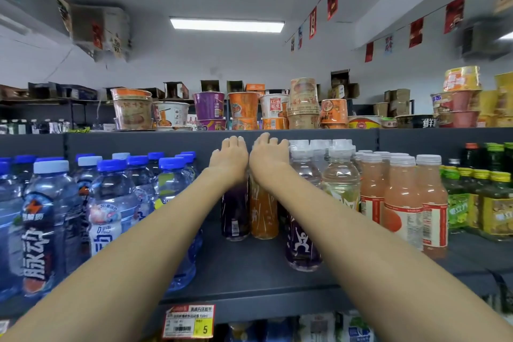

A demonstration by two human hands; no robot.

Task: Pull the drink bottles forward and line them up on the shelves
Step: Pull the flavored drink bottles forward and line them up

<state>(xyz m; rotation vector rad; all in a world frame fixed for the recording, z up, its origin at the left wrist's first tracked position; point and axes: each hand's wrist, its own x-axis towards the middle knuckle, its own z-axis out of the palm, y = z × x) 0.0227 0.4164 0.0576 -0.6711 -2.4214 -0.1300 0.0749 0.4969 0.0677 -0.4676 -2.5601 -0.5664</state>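
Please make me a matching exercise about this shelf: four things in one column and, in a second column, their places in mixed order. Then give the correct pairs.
Things:
1. rear purple bottle
2. orange bottle
3. pink drinks
4. noodle cups

Places:
A. on the top shelf
B. under the right hand
C. right of the clear bottles
D. under the left hand

Pairs: 1-D, 2-B, 3-C, 4-A
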